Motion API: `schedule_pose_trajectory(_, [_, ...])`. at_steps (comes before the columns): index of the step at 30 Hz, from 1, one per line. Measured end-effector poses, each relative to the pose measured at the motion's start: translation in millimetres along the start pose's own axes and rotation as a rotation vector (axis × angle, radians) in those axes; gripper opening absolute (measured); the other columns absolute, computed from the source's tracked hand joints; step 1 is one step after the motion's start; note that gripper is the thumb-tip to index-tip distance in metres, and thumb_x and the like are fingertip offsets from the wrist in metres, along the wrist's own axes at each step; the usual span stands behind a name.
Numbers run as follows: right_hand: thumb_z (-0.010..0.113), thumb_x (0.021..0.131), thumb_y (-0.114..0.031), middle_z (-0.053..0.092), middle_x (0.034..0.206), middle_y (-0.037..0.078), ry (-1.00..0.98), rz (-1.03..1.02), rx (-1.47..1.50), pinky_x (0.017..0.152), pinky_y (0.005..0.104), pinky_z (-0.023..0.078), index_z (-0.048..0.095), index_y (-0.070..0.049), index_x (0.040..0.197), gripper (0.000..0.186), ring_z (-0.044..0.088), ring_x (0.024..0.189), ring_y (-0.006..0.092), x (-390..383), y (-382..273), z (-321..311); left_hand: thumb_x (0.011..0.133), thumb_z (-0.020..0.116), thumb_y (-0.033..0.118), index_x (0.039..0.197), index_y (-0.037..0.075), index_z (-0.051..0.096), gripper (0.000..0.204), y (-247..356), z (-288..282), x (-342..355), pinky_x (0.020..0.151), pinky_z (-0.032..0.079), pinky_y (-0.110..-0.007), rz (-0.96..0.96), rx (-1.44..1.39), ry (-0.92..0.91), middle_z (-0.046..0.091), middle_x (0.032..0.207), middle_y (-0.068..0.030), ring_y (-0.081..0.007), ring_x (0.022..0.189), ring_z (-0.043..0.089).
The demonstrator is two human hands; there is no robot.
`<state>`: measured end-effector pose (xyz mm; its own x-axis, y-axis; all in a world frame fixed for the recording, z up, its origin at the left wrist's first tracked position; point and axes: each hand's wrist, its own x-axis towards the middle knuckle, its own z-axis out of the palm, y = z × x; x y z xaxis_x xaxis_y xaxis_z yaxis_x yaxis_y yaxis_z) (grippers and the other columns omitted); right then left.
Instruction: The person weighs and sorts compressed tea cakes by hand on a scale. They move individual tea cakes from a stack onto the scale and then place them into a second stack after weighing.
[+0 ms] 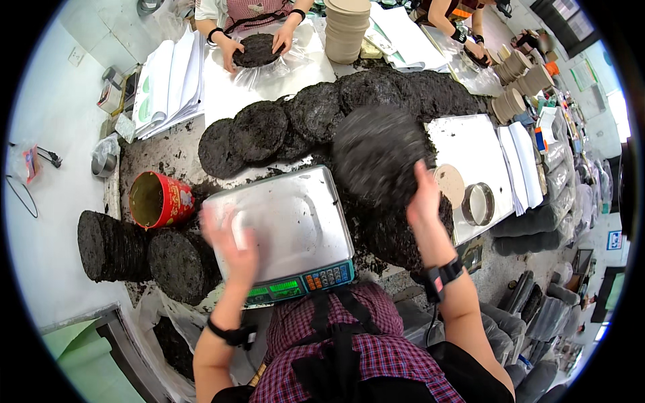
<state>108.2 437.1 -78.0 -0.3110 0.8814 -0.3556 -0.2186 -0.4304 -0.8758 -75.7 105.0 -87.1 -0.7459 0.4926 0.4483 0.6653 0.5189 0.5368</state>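
My right hand grips the edge of a dark round pressed cake, which is tilted and blurred by motion. More dark material lies right below it on the table. My left hand is at the left edge of the digital scale. It is smeared by motion, but its fingers look stretched out with nothing in them. No cake lies on the scale's metal plate, and its green display is lit.
Dark cakes lie overlapping in a row behind the scale. A red tin and stacked cakes are at left. A metal ring stands on a white board at right. Across the table, a co-worker's hands hold another cake.
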Motion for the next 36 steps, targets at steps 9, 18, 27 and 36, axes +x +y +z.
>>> schedule_pose_trajectory(9, [0.047, 0.098, -0.035, 0.061, 0.112, 0.01, 0.217, 0.173, 0.302, 0.089, 0.0434, 0.046, 0.054, -0.008, 0.119, 0.035, 0.058, 0.099, 0.0278, 215.0, -47.4, -43.4, 0.084, 0.071, 0.037, 0.148, 0.003, 0.011, 0.094, -218.0, -130.6, -132.6, 0.111, 0.027, -0.048, -1.388, -0.16, 0.267, 0.017, 0.153, -0.0192, -0.0353, 0.138, 0.025])
schedule_pose_trajectory(18, [0.049, 0.093, -0.025, 0.065, 0.102, 0.013, -0.169, 0.632, 0.416, 0.085, 0.0394, 0.049, 0.059, -0.001, 0.106, 0.029, 0.06, 0.093, 0.0277, 9.4, 35.5, 23.2, 0.066, 0.085, 0.025, 0.093, 0.001, 0.05, 0.05, -267.1, -122.7, -177.7, 0.081, 0.04, -0.042, -0.702, 0.478, 0.258, 0.051, 0.092, -0.0125, -0.0291, 0.09, 0.049])
schedule_pose_trajectory(27, [0.059, 0.091, -0.028, 0.058, 0.122, 0.007, -0.226, 0.534, 0.133, 0.101, 0.0361, 0.038, 0.055, -0.006, 0.119, 0.036, 0.051, 0.114, 0.0226, -34.6, 63.1, 7.1, 0.081, 0.074, 0.015, 0.11, 0.001, 0.049, 0.041, -239.1, -177.8, -134.5, 0.059, 0.041, -0.028, -1.399, -0.679, 0.159, 0.057, 0.099, -0.008, -0.0139, 0.075, 0.054])
schedule_pose_trajectory(36, [0.06, 0.091, -0.033, 0.04, 0.142, 0.012, -0.377, 0.197, -0.254, 0.11, 0.0407, 0.026, 0.036, -0.001, 0.141, 0.063, 0.032, 0.135, 0.0259, -57.5, 37.5, 52.1, 0.091, 0.06, 0.012, 0.124, -0.003, 0.048, 0.038, -149.7, -170.4, -93.9, 0.098, 0.043, -0.037, -1.134, -1.158, 0.234, 0.058, 0.122, -0.012, -0.0228, 0.113, 0.055])
